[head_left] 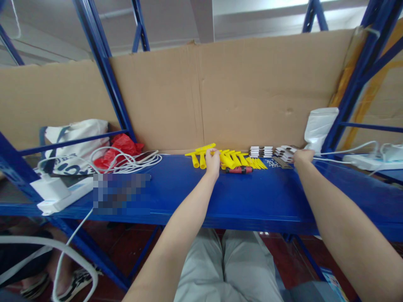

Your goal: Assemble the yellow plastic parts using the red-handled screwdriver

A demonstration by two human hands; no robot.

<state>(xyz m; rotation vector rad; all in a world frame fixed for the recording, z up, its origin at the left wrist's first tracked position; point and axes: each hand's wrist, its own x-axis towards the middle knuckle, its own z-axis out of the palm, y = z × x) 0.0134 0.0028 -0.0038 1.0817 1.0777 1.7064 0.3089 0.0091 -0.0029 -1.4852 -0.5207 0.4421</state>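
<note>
My left hand (213,162) is closed at the row of yellow T-shaped plastic pieces (234,158). One yellow piece (205,147) lies tilted against its fingertips, and the fingers seem to pinch it. To the right, my right hand (302,156) reaches with curled fingers to a loose pile of small white-and-brown pieces (285,153); what it grips is hidden. Between the hands lie a red-and-black screwdriver-like tool (239,170), thin yellow pointed pieces (256,163), a neat stack of white-and-brown pieces (261,152) and tiny light-coloured parts (272,163).
The blue shelf top (239,201) is backed by a cardboard sheet (239,92). A white plastic bag (320,128) stands at the right post. On the left are coiled white cables (138,163), a red bag (121,149), a cloth bag (77,144) and a power strip (67,195).
</note>
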